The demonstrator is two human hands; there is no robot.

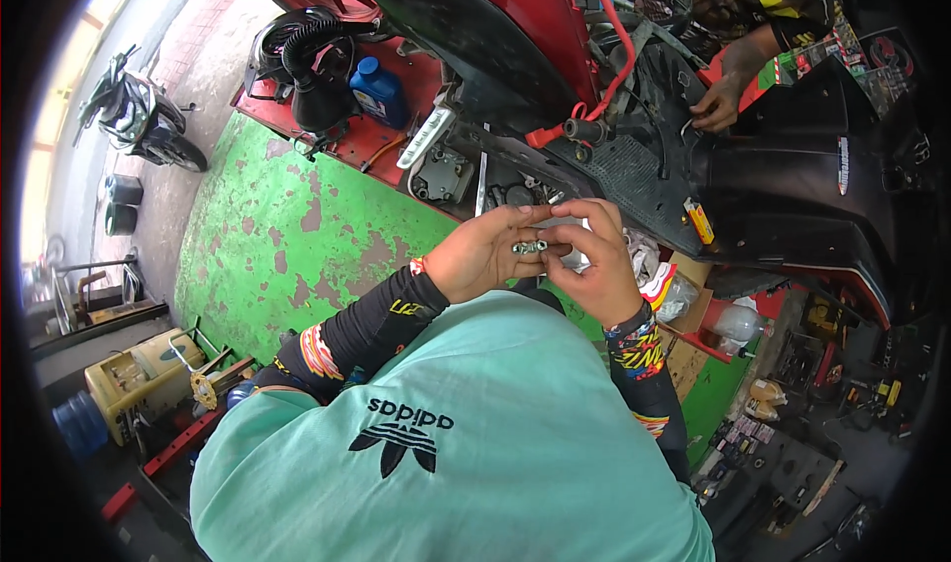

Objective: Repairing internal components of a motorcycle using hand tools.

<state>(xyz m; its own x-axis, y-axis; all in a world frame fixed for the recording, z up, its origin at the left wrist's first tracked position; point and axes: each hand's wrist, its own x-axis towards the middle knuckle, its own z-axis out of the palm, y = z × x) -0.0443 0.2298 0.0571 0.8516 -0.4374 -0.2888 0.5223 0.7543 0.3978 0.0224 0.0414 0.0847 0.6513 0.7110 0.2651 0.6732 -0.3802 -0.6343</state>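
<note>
My left hand (475, 253) is turned palm up with its fingers bent, holding several small shiny metal fasteners (530, 247) that look like nuts or bolts. Over them, my right hand (600, 270) has its thumb and forefinger drawn together at the right end of the pieces. The fingertips of both hands meet just above. Fingers partly cover the pieces, so their exact kind is hard to make out. Just beyond my hands lies the exposed engine (443, 178) of a red and black scooter (525, 37).
A blue bottle (379, 94) and a black funnel-like part stand on the red platform (282, 116). Another person's hand (721, 102) rests by the scooter's footboard (634, 161). A clear plastic bottle (741, 322) lies to the right. A motorcycle (144, 116) is parked at far left.
</note>
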